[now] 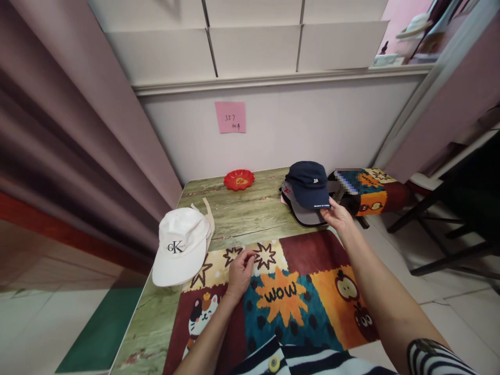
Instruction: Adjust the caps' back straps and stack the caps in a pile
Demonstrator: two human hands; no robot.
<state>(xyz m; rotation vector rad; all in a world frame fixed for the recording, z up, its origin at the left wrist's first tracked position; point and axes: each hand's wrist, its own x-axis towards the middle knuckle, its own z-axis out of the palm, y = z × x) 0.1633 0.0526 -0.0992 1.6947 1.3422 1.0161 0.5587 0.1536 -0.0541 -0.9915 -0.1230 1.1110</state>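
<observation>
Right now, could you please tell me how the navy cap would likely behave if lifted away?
The navy cap looks like cloth, so it is probably light. Its rounded crown may dent when squeezed, while the smooth brim at the right hand seems fairly stiff. Lying over the grey cap, it might drag that along.

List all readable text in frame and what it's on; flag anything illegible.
"357": pink note; handwriting beneath the number is too unclear to read.
"CK": front of white cap; faint small lettering across it unreadable.
"WOW": patterned mat.
"WOW": second patterned mat at far right, blurred.
Too small to read: navy cap crown mark and brim lettering; red mark on grey cap.
</observation>
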